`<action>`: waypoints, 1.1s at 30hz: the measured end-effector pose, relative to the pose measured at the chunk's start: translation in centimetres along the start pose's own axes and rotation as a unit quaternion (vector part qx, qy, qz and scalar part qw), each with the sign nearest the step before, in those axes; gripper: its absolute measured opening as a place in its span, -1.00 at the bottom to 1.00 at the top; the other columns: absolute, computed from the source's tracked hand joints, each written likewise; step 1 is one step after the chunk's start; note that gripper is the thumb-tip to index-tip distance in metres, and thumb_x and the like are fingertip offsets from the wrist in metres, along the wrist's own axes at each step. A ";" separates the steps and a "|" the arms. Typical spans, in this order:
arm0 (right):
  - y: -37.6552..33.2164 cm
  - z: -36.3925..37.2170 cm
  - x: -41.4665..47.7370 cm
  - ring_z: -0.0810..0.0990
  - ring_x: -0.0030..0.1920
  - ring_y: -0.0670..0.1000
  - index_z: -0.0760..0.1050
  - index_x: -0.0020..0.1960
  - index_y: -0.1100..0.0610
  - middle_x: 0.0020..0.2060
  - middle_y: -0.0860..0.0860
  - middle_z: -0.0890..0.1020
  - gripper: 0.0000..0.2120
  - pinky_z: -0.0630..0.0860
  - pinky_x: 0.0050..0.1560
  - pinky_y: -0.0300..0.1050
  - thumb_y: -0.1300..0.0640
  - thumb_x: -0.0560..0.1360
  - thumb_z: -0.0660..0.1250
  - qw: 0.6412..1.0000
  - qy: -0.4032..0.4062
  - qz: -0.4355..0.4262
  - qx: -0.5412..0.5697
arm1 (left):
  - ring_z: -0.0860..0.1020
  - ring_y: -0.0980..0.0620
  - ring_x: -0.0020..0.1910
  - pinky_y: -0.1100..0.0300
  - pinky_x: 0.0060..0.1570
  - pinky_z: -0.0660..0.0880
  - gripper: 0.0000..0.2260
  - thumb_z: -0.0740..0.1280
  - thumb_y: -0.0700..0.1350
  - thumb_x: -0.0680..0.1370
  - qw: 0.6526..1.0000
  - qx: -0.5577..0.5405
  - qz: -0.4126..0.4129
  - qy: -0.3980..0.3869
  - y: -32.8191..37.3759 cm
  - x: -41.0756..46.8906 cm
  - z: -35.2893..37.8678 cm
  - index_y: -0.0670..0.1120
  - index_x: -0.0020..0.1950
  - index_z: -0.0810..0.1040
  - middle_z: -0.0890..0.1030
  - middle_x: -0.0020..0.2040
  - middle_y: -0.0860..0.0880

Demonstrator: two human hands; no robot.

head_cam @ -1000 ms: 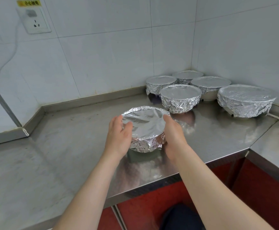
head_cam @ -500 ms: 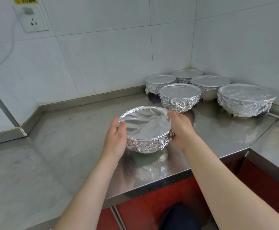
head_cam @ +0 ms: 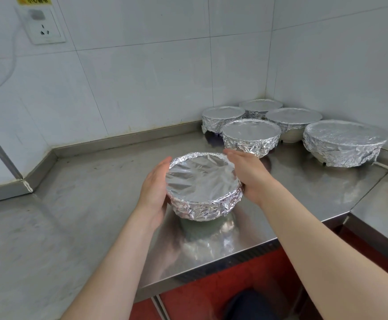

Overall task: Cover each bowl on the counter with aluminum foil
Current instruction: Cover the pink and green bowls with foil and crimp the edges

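Flat-fingered left hand and right hand press round foil-wrapped bowl between them; yellow wall sticker above white socket reads 小心触电.

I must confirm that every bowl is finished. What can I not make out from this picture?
Head view only.
1. Contents of the near bowl: its foil hides them.
2. The rearmost bowl: the bowls in front hide its lower part.
3. Where the left hand and right hand touch the near bowl: the hands themselves hide the contact.
4. Yellow label above the socket: cut off by the top edge, blurred.
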State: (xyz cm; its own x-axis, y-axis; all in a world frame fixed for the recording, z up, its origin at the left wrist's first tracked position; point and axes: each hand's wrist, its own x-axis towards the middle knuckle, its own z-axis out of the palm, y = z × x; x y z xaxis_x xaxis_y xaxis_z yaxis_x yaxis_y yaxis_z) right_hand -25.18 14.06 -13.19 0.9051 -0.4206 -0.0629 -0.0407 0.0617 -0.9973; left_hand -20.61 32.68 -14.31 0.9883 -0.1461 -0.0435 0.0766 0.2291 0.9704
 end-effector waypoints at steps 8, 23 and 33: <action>0.3 0.6 0.4 0.49 -0.38 0.07 0.56 0.23 0.13 -0.35 0.10 0.59 -0.69 0.53 -0.25 -0.03 0.24 0.60 0.13 0.999 0.023 -0.021 -0.042 | 0.63 -0.07 0.11 -0.07 0.22 0.50 -0.74 0.29 -0.09 0.58 0.999 -0.015 0.017 0.030 -1.0 0.3 0.2 -0.12 0.24 0.59 0.66 0.12 -0.11; 0.4 -4.1 -2.1 0.27 0.46 0.01 0.20 0.53 0.05 0.47 -0.05 0.31 -0.48 0.22 0.42 0.01 -0.06 0.62 0.19 0.998 -0.001 -0.022 -0.055 | 0.37 0.19 0.37 0.11 0.44 0.23 -0.49 0.31 0.08 0.56 0.991 0.071 0.069 -0.086 -3.0 -3.5 2.7 0.10 0.49 0.27 0.38 0.43 0.13; -1.6 -13.5 -1.7 0.44 -0.21 0.02 0.52 0.01 0.21 -0.24 0.00 0.51 -0.72 0.35 -0.11 -0.04 0.11 0.58 0.07 0.931 0.345 -0.073 -0.092 | 0.37 0.26 0.35 0.26 0.37 0.28 0.04 0.64 0.11 0.20 0.937 0.201 0.082 -0.275 -4.6 -4.6 10.8 0.15 0.54 0.11 0.36 0.42 0.17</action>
State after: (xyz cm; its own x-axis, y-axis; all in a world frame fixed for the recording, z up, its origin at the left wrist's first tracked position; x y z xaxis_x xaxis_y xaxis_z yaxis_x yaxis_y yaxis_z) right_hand -32.40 2.49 -12.02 0.4216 -0.8979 0.1263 -0.0678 -0.1701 -0.9831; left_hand -26.94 21.93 -16.05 0.7567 -0.6394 0.1363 -0.2356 -0.0722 0.9692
